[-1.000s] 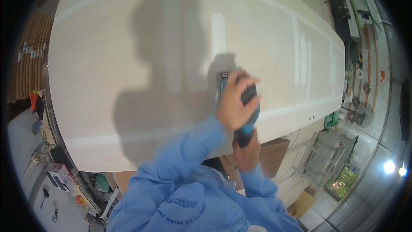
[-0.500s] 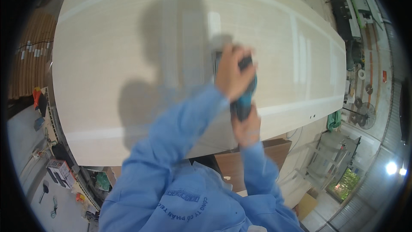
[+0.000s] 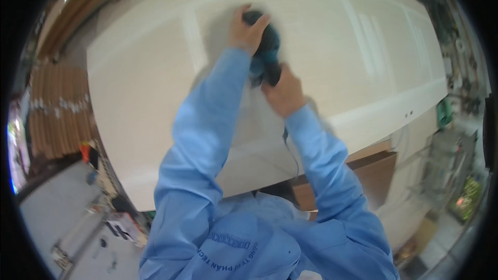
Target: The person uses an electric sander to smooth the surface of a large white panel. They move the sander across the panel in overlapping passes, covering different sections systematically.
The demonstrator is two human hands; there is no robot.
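Observation:
A teal and black power sander [image 3: 268, 49] rests on a large pale wooden panel [image 3: 321, 62], toward the panel's far side. My left hand [image 3: 244, 33] curls over the front of the sander. At the near end, my right hand [image 3: 285, 94] is wrapped around the dark rear handle. A thin cord [image 3: 290, 150] trails from the tool toward the near edge of the panel. The sander's underside is hidden against the panel, and the tool looks slightly blurred.
Stacked brown boards [image 3: 59, 109] stand left of the panel. A white surface with a box [image 3: 124, 228] and small tools is at the lower left. Brown boards [image 3: 371, 176] lie under the near right edge. A metal frame [image 3: 441, 161] stands at right.
Both hands have carried the sander away from me and slightly left across the panel, with my arms stretched further out. The whole view has shifted and turned.

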